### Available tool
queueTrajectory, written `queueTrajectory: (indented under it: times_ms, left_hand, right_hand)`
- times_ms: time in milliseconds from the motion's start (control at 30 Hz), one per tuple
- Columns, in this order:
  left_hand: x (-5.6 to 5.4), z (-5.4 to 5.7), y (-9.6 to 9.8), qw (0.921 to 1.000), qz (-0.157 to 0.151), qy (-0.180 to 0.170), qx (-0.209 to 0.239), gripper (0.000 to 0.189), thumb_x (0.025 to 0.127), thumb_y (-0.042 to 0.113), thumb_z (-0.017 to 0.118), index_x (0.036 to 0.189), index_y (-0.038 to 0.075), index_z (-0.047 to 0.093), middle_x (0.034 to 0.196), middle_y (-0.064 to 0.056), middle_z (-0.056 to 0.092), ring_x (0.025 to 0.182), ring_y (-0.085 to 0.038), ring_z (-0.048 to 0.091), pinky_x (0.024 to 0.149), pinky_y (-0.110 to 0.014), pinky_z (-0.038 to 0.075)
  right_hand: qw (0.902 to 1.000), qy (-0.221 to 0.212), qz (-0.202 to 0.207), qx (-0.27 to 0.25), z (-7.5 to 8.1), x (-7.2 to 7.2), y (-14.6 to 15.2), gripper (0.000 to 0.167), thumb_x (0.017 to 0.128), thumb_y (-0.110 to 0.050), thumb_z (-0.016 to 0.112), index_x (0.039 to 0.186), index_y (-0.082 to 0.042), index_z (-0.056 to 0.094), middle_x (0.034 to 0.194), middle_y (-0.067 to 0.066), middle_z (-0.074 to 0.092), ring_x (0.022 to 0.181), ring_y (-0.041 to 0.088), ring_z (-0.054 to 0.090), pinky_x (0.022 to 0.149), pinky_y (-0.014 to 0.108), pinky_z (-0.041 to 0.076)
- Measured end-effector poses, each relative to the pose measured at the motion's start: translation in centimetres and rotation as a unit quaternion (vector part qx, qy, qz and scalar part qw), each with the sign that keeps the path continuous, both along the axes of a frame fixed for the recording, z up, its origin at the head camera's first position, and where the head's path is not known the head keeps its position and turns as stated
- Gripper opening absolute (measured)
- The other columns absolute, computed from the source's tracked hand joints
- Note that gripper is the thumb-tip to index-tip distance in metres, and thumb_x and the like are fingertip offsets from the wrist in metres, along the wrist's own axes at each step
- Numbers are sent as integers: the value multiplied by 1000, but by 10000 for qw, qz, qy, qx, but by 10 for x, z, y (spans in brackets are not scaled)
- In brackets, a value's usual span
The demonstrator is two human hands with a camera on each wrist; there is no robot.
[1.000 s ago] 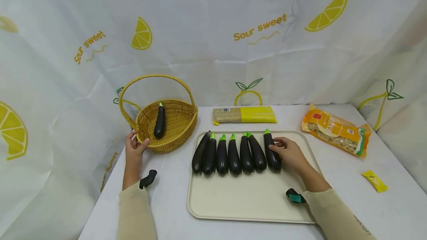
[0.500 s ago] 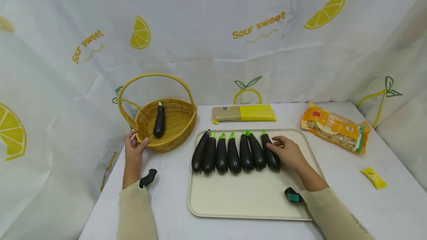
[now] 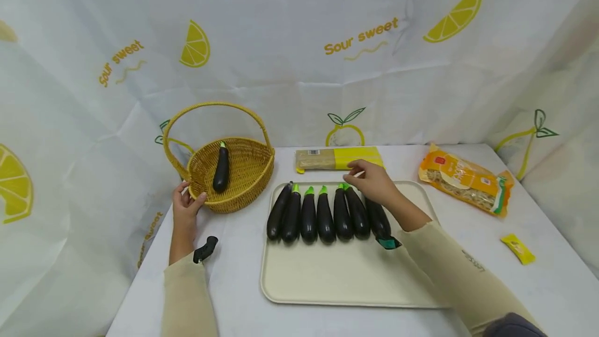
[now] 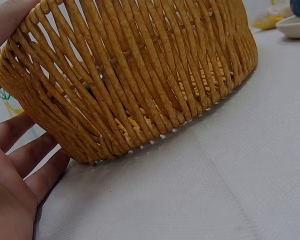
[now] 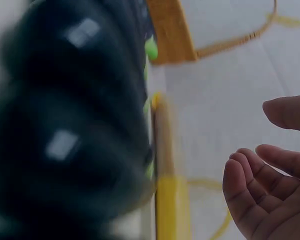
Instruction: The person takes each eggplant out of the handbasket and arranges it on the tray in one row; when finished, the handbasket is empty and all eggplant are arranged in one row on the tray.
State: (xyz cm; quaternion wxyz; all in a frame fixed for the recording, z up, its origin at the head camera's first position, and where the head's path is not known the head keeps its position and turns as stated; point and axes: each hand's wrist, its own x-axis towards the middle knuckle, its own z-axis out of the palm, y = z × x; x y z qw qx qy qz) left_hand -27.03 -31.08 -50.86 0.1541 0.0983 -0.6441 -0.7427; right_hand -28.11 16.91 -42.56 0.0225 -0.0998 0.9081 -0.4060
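My left hand [image 3: 185,217] holds the near left rim of a wicker basket [image 3: 243,199], thumb over the edge and fingers along the outer wall. One eggplant [image 3: 221,170] lies inside, leaning on the back wall. In the left wrist view the basket's woven side [image 4: 155,65] rests on the table, with the fingers [image 4: 32,155] against it. Several eggplants [image 3: 325,217] lie in a row on a beige tray [image 3: 327,280]. Over the stem end of the rightmost eggplant [image 3: 379,222] hovers my right hand [image 3: 374,186], partly hiding it. Its fingers are loosely bent and hold nothing.
A yellow noodle packet [image 3: 323,160] lies behind the tray. To the right sits an orange food bag [image 3: 468,181], with a small yellow packet [image 3: 518,248] nearer me. A white lemon-print cloth [image 3: 281,56] hangs behind the table.
My right hand has left the rightmost eggplant and risen up and to the left, over the stem ends. The left hand has stayed on the basket.
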Motion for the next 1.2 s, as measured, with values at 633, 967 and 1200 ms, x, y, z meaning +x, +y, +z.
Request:
queueTrajectory:
  times_ms: [633,967,1200]
  left_hand:
    - [-3,0,2,9999,-32,118,-62,60,91,5,67,139,16,32,151,-14,36,135,-22,39,102,-24,39]
    - [-7,2,2,9999,-46,63,-78,63,91,4,68,140,14,30,150,-14,37,135,-22,38,104,-26,37]
    - [-2,1,-1,9999,-16,109,-26,59,91,-1,65,137,14,32,149,-15,37,133,-24,40,100,-23,40]
  right_hand:
    - [9869,-531,1478,-358,10,-96,-256,51,96,-33,62,137,-5,51,126,8,58,103,18,60,80,31,51]
    - [9896,-1199,705,-373,-14,-120,-311,66,94,-35,64,143,1,39,136,16,52,120,27,53,93,37,47]
    - [9847,-1449,937,253,-23,-116,-338,73,94,-33,65,148,-1,30,124,14,58,105,23,62,81,31,52]
